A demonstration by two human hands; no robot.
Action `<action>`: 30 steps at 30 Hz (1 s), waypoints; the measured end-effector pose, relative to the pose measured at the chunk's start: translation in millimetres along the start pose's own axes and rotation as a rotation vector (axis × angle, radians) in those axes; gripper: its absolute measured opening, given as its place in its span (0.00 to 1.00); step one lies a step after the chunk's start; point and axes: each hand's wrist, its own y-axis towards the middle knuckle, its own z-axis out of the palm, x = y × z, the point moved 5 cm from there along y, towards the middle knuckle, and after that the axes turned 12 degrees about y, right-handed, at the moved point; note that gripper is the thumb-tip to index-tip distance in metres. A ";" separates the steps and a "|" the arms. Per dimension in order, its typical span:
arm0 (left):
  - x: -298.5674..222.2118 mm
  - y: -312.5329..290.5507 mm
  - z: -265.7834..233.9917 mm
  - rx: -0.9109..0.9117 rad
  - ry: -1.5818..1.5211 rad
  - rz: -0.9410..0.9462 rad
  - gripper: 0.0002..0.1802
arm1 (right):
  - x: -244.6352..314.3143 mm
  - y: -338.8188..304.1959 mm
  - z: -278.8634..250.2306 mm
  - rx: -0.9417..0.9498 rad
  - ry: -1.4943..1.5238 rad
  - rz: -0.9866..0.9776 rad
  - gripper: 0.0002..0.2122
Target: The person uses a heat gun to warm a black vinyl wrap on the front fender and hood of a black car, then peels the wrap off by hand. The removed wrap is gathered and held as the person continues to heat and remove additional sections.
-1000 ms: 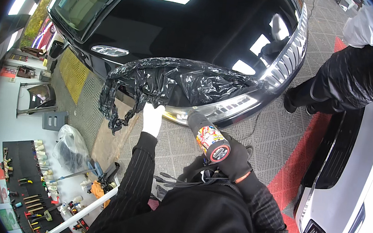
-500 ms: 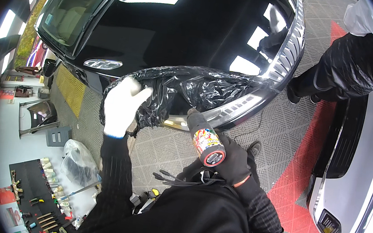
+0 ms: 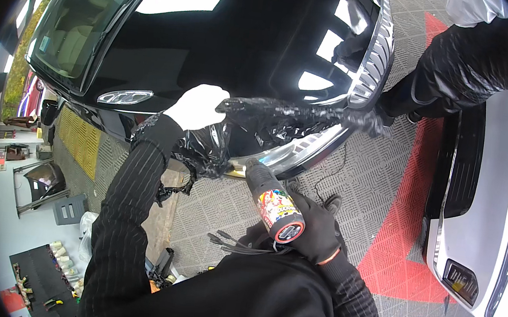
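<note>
My left hand [image 3: 198, 106], in a white glove, is closed on the edge of a glossy black plastic film [image 3: 295, 111], above the front corner of a black car [image 3: 243, 37]. From that hand a bunched strip of the film stretches rightward to beyond the headlight [image 3: 303, 148], blurred at its far end. More crumpled film hangs below the hand. My right hand [image 3: 321, 231], in a dark glove, grips a heat gun [image 3: 275, 204] with a colourful sticker. Its nozzle points at the headlight's near edge, a little apart from it. The gun's handle is mostly hidden.
A person in dark trousers [image 3: 468, 67] stands beyond the car's grille at the right. A white car [image 3: 491, 213] is parked on the right. A dark cord [image 3: 337, 175] trails over the grey tiled floor. At lower left is a black bench [image 3: 48, 285] with tools.
My left hand has moved right and up, drawing the film's edge into a taut strip across the headlight area. The heat gun's nozzle has shifted slightly left and down. The view has shifted too.
</note>
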 end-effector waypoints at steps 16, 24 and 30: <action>-134.3 -113.0 43.9 -0.134 0.302 -0.017 0.08 | 24.7 -108.9 -38.7 -0.111 0.150 -0.150 0.25; -111.8 -114.3 9.3 -0.191 0.141 -0.196 0.12 | -29.0 -121.6 -9.8 -0.023 0.180 -0.069 0.28; -108.3 -100.1 -26.2 -0.099 0.161 -0.208 0.13 | -59.8 -93.6 64.2 -0.092 0.226 0.028 0.47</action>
